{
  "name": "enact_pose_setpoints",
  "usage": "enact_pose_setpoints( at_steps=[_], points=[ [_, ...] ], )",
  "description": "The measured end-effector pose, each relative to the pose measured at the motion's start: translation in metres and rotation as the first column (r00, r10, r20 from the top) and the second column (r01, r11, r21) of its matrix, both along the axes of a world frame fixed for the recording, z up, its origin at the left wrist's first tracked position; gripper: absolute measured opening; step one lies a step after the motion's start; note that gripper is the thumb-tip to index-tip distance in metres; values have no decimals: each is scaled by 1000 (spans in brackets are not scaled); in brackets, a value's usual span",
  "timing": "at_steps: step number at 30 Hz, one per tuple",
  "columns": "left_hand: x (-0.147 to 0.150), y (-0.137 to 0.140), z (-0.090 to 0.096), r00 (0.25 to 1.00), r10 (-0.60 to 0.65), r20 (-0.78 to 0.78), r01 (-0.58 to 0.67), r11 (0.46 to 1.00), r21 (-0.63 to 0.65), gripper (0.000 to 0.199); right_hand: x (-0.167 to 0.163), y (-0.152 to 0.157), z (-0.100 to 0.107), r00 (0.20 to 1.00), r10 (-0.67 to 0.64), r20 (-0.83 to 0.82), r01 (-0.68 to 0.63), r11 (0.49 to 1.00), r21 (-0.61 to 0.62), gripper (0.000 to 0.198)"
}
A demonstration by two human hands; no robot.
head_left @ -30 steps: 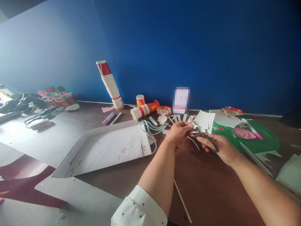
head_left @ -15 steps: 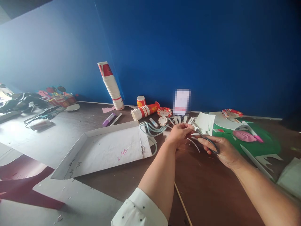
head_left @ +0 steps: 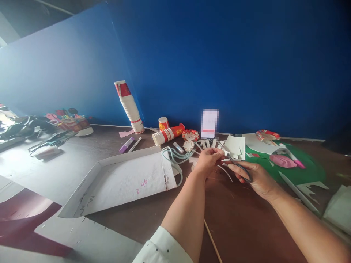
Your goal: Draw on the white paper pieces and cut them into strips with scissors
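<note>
Close together over the brown table, both my hands work at white paper. My left hand [head_left: 210,160] is closed in a pinch on a piece of paper cut into strips [head_left: 204,145], whose narrow ends fan out behind the fingers. My right hand [head_left: 256,178] is closed around the dark handles of a pair of scissors [head_left: 246,173]. The blades point left, close to the left fingertips; whether they touch the paper is hard to tell. One thin curled paper strip [head_left: 225,172] hangs below. Beyond the scissors lies a white sheet with cut edges [head_left: 235,146].
At left lies a shallow white cardboard box lid [head_left: 123,182]. Behind it are a leaning stack of paper cups [head_left: 131,109], a purple glue stick [head_left: 126,145] and toppled red cups [head_left: 168,134]. A cut-out figure [head_left: 189,140], green sheet [head_left: 309,170] and wooden stick [head_left: 212,241] lie around.
The view has tilted slightly up, so the table things appear a little lower. Both hands keep their holds, and the scissors stay close to the left fingers.
</note>
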State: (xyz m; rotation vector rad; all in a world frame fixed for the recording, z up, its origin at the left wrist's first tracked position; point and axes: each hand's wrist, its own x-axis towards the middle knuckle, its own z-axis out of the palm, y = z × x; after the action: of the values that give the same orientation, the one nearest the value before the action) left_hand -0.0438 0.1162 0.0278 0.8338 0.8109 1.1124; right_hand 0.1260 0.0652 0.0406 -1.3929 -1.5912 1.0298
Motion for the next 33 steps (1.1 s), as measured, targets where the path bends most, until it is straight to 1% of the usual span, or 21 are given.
enact_pose_setpoints(
  at_steps=[6,9,12,18,21,24,28,33],
  points=[
    [-4,-2,4,1000,21,-11,-21,1000,11,35,0,0,1,1000,20,-6,-20,1000,-14,44],
    [-6,1,4,997,72,0,-72,996,44,34,-2,0,2,998,46,-31,-48,998,-47,45],
    [-7,3,2,994,113,2,-113,992,62,34,-3,-1,3,998,57,-18,-58,995,-79,46],
    [-8,4,-1,996,88,-17,-85,990,112,38,-4,-1,5,999,29,-20,-31,996,-83,47],
    [-8,5,-2,995,86,-40,-81,989,126,37,-4,-2,6,999,32,-26,-34,997,-76,49],
    [-7,7,-4,995,80,-60,-71,988,138,35,-2,-2,6,999,31,-18,-33,995,-97,49],
    [-6,9,-6,996,62,-66,-52,989,140,34,0,-1,2,998,47,-47,-51,995,-88,49],
    [-5,7,-3,998,44,-41,-39,991,127,33,3,1,-4,993,77,-86,-83,994,-71,48]
  ],
)
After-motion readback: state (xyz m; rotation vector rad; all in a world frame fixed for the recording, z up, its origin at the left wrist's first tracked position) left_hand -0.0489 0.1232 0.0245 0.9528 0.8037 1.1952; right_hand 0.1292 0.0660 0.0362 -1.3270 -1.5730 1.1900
